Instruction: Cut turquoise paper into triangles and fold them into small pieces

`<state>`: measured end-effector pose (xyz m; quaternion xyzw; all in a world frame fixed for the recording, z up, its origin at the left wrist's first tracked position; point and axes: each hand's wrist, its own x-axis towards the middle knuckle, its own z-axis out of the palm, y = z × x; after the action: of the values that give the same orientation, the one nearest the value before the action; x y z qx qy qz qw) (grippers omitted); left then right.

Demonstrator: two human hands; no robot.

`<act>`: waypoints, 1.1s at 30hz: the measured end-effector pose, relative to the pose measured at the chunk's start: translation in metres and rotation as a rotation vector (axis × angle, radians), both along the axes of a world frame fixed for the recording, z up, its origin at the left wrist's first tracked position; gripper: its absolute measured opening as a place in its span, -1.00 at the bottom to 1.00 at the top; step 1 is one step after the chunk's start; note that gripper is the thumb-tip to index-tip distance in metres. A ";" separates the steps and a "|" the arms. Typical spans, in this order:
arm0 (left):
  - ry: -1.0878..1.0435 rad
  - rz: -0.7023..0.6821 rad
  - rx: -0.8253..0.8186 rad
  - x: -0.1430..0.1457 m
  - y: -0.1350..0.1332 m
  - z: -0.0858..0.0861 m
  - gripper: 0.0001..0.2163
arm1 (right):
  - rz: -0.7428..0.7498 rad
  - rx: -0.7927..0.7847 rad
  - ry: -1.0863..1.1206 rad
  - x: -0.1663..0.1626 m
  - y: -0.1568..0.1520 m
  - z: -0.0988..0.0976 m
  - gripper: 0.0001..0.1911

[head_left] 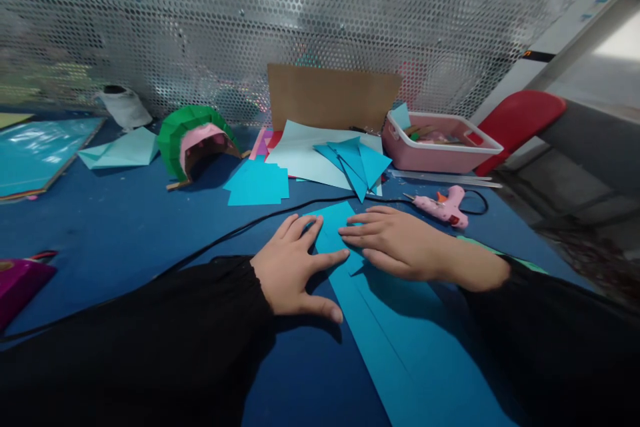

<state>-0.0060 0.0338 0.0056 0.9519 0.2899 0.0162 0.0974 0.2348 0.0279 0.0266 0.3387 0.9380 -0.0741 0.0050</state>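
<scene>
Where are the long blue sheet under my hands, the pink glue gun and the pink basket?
Long blue sheet (429, 343): head view, its bare lower part.
Pink glue gun (446, 209): head view, its body.
Pink basket (435, 159): head view, its front wall.

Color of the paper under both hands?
Bright blue paper, plain; shows best in the head view.

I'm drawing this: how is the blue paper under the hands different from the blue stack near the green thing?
The long paper runs off the picture; the small stack is shorter. The left hand and right hand touch the long paper, not the small stack. Both are blue.
</scene>
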 end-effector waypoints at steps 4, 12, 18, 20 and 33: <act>-0.020 -0.004 0.008 -0.001 0.000 -0.002 -0.17 | -0.072 0.013 0.038 0.027 -0.020 0.002 -0.60; -0.013 -0.029 0.051 -0.001 -0.001 -0.003 -0.18 | -0.194 0.000 0.077 0.055 -0.047 0.004 -0.64; -0.036 -0.010 0.104 0.002 -0.001 -0.006 -0.29 | -0.403 0.076 0.164 0.044 -0.041 -0.013 -0.69; -0.054 -0.009 0.141 0.003 -0.001 -0.008 -0.34 | -0.444 0.089 0.184 0.041 -0.035 -0.022 -0.78; -0.161 -0.165 0.054 0.028 0.004 0.013 -0.63 | -0.492 0.003 0.182 0.013 -0.017 -0.020 -0.89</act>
<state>0.0217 0.0382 0.0189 0.9704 0.2014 0.0925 0.0955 0.2481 0.0114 0.0068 0.5486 0.8241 -0.1019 -0.0980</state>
